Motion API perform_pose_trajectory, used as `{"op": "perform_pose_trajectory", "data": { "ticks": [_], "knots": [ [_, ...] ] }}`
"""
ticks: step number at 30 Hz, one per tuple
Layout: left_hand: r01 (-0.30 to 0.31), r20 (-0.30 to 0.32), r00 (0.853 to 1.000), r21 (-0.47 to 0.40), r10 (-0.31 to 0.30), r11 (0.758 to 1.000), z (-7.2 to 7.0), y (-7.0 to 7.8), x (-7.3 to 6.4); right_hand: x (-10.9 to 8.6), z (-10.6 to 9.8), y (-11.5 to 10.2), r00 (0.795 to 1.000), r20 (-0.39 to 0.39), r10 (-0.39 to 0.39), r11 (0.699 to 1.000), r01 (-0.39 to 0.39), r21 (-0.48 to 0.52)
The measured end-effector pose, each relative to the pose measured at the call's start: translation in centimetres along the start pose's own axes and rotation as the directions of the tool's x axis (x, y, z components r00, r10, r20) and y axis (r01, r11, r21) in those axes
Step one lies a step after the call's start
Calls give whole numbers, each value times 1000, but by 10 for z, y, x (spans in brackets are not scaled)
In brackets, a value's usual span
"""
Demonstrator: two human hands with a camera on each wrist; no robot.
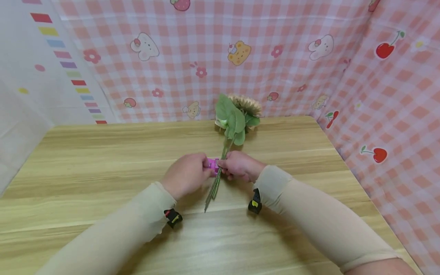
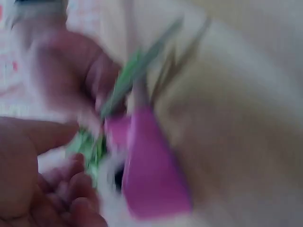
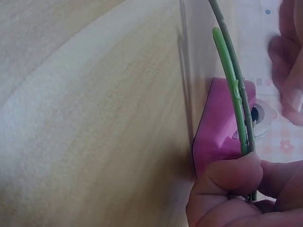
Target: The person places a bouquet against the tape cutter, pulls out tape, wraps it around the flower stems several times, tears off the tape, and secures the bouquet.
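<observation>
Between thumb and fingers, my right hand (image 1: 240, 166) pinches the green stems (image 3: 231, 78) of a small bunch of artificial flowers. Their beige bloom (image 1: 248, 105) and broad green leaves (image 1: 235, 121) point toward the back wall; the stem ends slant toward me. A pink tape dispenser (image 3: 215, 125) with a whitish roll of tape (image 3: 266, 117) stands just behind the stems. Beside the dispenser is my left hand (image 1: 187, 173). In the left wrist view its thumb and loosely bent fingers (image 2: 80, 187) lie apart from the dispenser, with nothing between them.
The wood-grain table (image 1: 103, 172) stretches to both sides and toward me. A pink checked cloth (image 1: 206, 34) with cartoon prints hangs along the back and right edges, and a white cloth (image 1: 24, 76) hangs at the left.
</observation>
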State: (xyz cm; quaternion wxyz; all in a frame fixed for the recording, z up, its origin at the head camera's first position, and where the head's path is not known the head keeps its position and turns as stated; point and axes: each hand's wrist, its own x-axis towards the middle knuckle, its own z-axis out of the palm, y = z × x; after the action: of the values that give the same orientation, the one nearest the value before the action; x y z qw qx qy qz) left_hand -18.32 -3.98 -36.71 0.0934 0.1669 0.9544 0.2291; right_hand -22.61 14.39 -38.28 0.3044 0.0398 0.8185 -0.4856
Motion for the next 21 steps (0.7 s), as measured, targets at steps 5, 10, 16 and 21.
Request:
{"op": "perform_pose_trajectory", "data": {
  "ticks": [5, 10, 16, 21],
  "knots": [
    [-118, -97, 987, 128, 131, 985, -7, -25, 9, 0, -1, 0, 1000, 1, 11, 999, -11, -30],
    [-168, 0, 985, 162, 170, 972, 0, -41, 15, 0, -1, 1, 999, 21, 25, 1000, -25, 7],
    [-175, 25, 984, 148, 174, 973, 0, -41, 18, 0, -3, 0, 999, 20, 25, 999, -26, 31],
    [-160, 33, 987, 146, 156, 976, -1, -40, 18, -2, -5, -2, 999, 31, 37, 992, -40, 118]
  ]
}}
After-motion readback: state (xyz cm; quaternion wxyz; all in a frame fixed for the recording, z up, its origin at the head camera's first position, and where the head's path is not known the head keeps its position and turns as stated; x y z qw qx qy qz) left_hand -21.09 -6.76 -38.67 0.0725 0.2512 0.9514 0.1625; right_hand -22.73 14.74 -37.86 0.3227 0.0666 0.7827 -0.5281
